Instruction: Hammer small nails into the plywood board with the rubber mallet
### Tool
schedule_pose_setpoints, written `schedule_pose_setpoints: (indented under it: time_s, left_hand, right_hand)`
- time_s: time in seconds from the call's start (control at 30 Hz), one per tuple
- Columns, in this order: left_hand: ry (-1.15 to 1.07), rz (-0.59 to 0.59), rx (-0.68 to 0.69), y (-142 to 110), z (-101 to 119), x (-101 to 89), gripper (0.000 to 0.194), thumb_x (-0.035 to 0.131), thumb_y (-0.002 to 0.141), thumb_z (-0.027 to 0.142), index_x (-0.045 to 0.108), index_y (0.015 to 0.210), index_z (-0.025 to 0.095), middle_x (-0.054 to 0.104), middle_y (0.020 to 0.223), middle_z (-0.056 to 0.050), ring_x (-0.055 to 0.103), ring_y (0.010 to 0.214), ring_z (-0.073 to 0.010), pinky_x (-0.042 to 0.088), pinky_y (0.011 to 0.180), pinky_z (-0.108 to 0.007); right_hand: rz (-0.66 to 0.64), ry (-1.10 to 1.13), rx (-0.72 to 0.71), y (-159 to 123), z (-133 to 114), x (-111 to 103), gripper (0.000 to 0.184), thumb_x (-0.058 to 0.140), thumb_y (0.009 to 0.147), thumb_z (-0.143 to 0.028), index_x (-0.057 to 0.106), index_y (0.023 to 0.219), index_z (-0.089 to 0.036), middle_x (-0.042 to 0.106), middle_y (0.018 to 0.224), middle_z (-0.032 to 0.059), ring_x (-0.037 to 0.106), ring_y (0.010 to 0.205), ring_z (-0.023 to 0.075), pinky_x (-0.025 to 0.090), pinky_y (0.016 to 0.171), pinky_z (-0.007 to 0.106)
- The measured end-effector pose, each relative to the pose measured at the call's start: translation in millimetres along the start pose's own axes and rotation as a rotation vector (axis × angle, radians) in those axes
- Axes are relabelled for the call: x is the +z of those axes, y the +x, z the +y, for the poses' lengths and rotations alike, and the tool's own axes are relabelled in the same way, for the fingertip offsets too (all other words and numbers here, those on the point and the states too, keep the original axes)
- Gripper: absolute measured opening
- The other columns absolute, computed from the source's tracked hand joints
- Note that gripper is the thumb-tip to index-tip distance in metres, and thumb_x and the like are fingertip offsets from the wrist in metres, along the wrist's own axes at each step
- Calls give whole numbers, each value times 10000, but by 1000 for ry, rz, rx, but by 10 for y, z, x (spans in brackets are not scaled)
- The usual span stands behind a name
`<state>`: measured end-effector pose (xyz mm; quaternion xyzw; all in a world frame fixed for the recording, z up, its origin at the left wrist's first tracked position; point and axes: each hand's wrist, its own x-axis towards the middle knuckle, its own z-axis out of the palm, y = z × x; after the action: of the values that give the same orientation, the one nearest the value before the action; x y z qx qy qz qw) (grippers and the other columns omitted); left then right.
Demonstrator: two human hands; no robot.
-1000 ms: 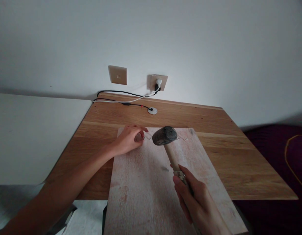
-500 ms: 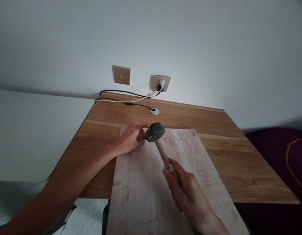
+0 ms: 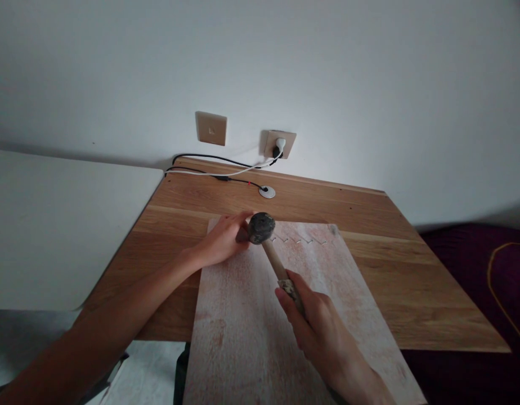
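Note:
My right hand (image 3: 323, 329) is wrapped round the handle of a hammer (image 3: 274, 260) with a dark, worn head and a pale wooden shaft. The head is over the far part of a whitish wooden board (image 3: 243, 320), right beside my left hand (image 3: 228, 236). My left hand rests at the board's far left, its fingers curled and pinched together; the hammer head covers the fingertips, so what they hold is hidden. A row of several small nails (image 3: 299, 241) stands in the board to the right of the head.
Under the board is a brown wooden desk (image 3: 412, 281). Black and white cables (image 3: 220, 173) run along its back to a wall socket (image 3: 279, 144) and a round grommet (image 3: 267, 192). A white surface (image 3: 66, 230) adjoins at left; dark purple fabric (image 3: 466, 264) lies at right.
The hammer head has shifted slightly left, closer over my left fingertips, and my right hand moved with it. One more nail shows beside the head. My left hand has stayed almost still.

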<state>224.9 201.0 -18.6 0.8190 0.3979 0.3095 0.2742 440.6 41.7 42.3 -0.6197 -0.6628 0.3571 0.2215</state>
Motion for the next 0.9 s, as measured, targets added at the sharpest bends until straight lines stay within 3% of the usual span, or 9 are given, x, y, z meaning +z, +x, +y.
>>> schedule_pose_setpoints:
  time_s: [0.23,0.47,0.7,0.9]
  left_hand:
    - [-8,-10,-7,9,7,-4,607,766,804,83,591,1371,210,770,1224,-81,713,1167,-275,496,1053,-444]
    - [-70,-24,11,5,17,-20,558,758,866,116,569,1378,229,802,1003,-4,755,997,-210,512,1008,-402]
    - [24,-35,19,-11,27,-22,490,736,899,137,559,1345,238,807,1042,-5,734,1123,-236,480,1064,-449]
    - [17,-27,65,-31,28,-54,595,764,879,183,512,1412,266,762,1127,-6,716,1108,-215,489,1060,-424]
  right_hand:
    - [35,-6,-3,-20,46,1,468,429,1094,-475,616,1304,-102,725,735,50,703,640,211,473,585,315]
    - [67,123,109,-135,62,-53,525,459,1073,-566,602,1335,-134,464,520,-101,446,385,130,343,394,266]
    - [191,189,342,-419,37,-270,627,522,1013,-644,592,1354,-122,432,473,-126,433,353,128,387,383,246]
    - [218,119,416,-678,337,-320,671,500,1005,-679,595,1361,-118,449,400,-116,451,327,151,366,398,264]
